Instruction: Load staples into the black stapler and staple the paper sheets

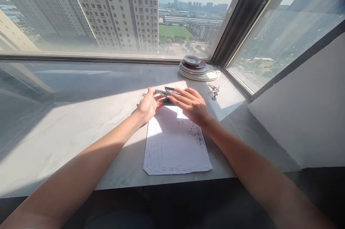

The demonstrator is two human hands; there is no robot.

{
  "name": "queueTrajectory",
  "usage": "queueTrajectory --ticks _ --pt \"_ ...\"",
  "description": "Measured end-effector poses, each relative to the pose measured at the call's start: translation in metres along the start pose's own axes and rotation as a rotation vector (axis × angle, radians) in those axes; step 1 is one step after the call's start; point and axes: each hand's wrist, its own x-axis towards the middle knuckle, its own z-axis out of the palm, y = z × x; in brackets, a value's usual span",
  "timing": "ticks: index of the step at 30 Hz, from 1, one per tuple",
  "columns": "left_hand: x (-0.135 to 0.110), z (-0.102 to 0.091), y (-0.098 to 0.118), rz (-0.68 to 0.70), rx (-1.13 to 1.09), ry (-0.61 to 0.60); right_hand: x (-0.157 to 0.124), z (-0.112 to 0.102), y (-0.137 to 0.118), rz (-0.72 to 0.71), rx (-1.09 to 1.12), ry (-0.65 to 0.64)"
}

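Note:
A printed sheet of paper [175,146] lies on the grey stone sill [81,114]. At its far end sits a metal clip-like tool [165,93]. My left hand [148,106] grips the tool's left end with curled fingers. My right hand [190,103] rests beside it with fingers stretched out, their tips touching the tool's right end and the paper's top edge.
A stack of plates [198,68] stands in the far right corner by the window. A small metal object [214,91] lies in front of it. A white wall [296,114] bounds the sill on the right, glass on the far side.

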Motion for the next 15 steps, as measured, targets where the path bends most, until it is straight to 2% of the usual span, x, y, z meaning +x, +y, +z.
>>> queueTrajectory --ticks 2,4,7,9,10,12,15 --pt "-0.001 0.001 -0.001 0.012 0.002 -0.064 0.001 0.000 -0.001 -0.001 0.004 -0.009" --pt "0.000 0.002 -0.001 0.022 0.019 -0.050 0.001 0.003 0.000 0.013 0.034 0.029" --pt "0.001 0.000 -0.003 0.066 0.077 0.050 -0.001 0.008 0.002 0.147 0.121 0.255" --pt "0.003 -0.004 -0.003 0.186 0.137 0.123 -0.003 0.008 0.007 0.278 0.261 0.392" --pt "0.003 -0.006 -0.002 0.267 0.182 0.162 -0.005 0.008 0.009 0.332 0.357 0.412" --pt "0.003 -0.010 0.000 0.425 0.305 0.238 -0.008 0.006 0.015 0.390 0.561 0.351" --pt "-0.001 -0.013 0.005 0.622 0.494 0.309 -0.012 0.006 0.022 0.382 0.743 0.188"
